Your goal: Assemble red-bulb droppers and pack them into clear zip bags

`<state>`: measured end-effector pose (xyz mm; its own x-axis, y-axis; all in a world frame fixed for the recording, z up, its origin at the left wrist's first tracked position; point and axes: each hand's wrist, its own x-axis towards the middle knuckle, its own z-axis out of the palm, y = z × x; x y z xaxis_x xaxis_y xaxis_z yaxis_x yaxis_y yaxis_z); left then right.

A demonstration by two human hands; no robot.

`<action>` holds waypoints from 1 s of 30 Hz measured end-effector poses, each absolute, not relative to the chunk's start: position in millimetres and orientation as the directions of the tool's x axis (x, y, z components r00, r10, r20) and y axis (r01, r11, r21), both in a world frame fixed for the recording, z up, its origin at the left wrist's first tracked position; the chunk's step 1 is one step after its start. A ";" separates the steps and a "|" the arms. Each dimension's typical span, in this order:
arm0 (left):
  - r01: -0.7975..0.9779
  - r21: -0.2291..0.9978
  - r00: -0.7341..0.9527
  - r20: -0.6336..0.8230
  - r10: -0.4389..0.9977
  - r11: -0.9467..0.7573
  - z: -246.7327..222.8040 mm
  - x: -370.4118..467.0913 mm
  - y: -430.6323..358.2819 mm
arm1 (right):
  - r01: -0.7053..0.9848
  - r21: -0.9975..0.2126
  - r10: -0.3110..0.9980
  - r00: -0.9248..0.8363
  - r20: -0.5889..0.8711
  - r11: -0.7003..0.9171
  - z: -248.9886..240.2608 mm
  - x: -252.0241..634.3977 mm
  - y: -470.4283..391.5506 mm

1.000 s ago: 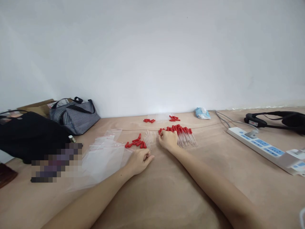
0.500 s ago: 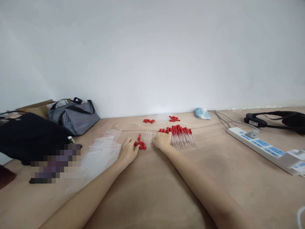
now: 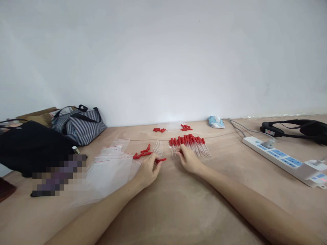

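My left hand (image 3: 149, 172) is closed on a red rubber dropper bulb (image 3: 161, 160) whose end points right. Several loose red bulbs (image 3: 141, 154) lie just beyond and left of it. A small bundle of clear dropper tubes (image 3: 158, 148) rests between my hands. My right hand (image 3: 189, 160) has thumb and forefinger pinched together around a thin clear tube (image 3: 174, 148), seen only faintly. Against that hand's far side lies a row of assembled droppers (image 3: 201, 146), red bulbs away from me and clear tubes toward me.
Clear zip bags (image 3: 109, 170) lie left of my left hand. Farther back are more red bulbs (image 3: 159, 130) and tubes. A blue-white packet (image 3: 216, 121), a power strip (image 3: 281, 154) and a black headset (image 3: 293, 129) are right; a striped bag (image 3: 81, 126) stands left.
My left hand has moved right with a red bulb, and the loose bulbs have spread out. My right hand has shifted right and turned, its fingers now pointing left.
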<state>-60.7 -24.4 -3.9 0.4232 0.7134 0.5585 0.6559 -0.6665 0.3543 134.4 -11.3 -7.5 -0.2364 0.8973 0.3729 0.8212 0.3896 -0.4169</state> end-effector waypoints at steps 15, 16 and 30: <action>0.565 0.468 0.570 0.374 0.732 -0.679 4.5 -44.5 -53.5 | 0.675 -0.321 0.722 -0.469 0.508 0.664 -24.5 174.3 -65.1; 0.561 0.471 0.571 0.375 0.730 -0.681 4.3 -44.3 -53.5 | 0.674 -0.317 0.720 -0.472 0.509 0.667 -25.1 172.8 -64.9; 0.554 0.510 0.546 0.374 0.750 -0.658 5.1 -42.5 -53.8 | 0.644 -0.344 0.706 -0.465 0.534 0.683 -25.1 168.4 -65.5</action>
